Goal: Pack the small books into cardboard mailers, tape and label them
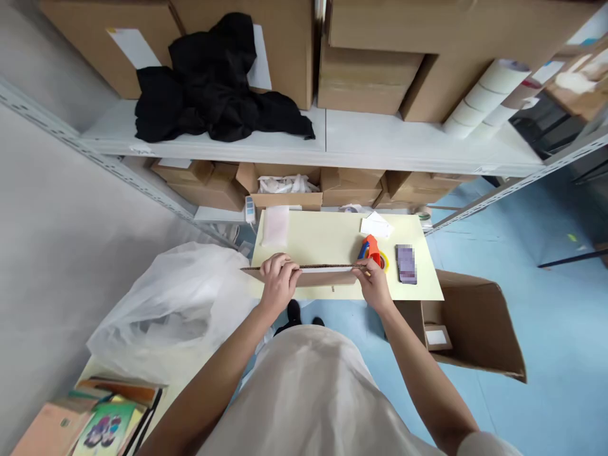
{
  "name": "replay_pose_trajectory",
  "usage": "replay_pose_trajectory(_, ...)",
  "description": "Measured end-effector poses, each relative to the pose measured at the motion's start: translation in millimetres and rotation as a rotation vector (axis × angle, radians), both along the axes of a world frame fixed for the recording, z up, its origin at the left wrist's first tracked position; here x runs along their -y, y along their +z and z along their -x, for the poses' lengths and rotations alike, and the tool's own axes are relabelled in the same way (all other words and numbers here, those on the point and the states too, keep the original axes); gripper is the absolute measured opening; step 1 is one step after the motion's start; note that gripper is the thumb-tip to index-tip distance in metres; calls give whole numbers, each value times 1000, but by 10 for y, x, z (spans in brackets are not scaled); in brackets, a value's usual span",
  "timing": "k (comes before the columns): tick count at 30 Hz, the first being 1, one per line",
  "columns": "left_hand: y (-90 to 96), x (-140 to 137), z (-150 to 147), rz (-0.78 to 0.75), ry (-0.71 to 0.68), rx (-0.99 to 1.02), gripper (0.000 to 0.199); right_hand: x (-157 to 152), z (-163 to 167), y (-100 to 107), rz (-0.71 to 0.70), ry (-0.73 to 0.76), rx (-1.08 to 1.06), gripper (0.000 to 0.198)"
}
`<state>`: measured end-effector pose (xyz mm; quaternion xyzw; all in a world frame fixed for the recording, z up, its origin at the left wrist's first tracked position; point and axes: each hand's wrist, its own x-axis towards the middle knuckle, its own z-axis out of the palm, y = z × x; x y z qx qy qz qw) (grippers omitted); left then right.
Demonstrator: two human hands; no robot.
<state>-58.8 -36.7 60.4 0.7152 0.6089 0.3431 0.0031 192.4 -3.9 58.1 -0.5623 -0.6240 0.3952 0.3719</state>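
Note:
A piece of brown cardboard stands on edge above the pale yellow table, its thin top edge facing me. My left hand grips it near the left end, fingers curled over the top. At the right end my right hand pinches the same cardboard between thumb and fingers. Just beyond the right hand lies an orange and blue tape dispenser with a yellow-edged roll. A phone rests to the right of it. White paper slips and a pinkish plastic pouch lie toward the table's back.
Metal shelving with cardboard boxes, a black cloth and white label rolls rises behind the table. An open carton sits at right on the blue floor. A large plastic bag and several books are at left.

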Motion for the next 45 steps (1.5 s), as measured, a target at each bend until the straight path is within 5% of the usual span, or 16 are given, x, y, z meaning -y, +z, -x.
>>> replay_pose_trajectory(7,-52,-310,209,39,-159,63,14,1,178,91,67,-144,-15,27)
replay_pose_trajectory(15,-82,-470,355,126,-354,46,15,-70,231,334,254,-43,136,29)
replay_pose_trajectory(19,-128,-475,356,107,-458,-24,20,-189,219,385,402,122,314,27)
replay_pose_trajectory(26,-36,-400,387,169,-567,21,14,-384,266,300,68,118,967,25)
replay_pose_trajectory(29,2,-356,381,170,-421,60,13,-408,255,255,-20,129,1009,26)
replay_pose_trajectory(33,-126,-399,327,100,85,345,21,-357,226,245,-75,126,960,29)
replay_pose_trajectory(37,-257,-564,220,248,417,823,75,-233,228,256,-113,150,874,28)
replay_pose_trajectory(40,-249,-683,134,313,391,1015,80,-176,220,262,-124,185,825,28)
replay_pose_trajectory(45,-208,-762,94,274,236,978,63,-265,112,313,-91,194,760,30)
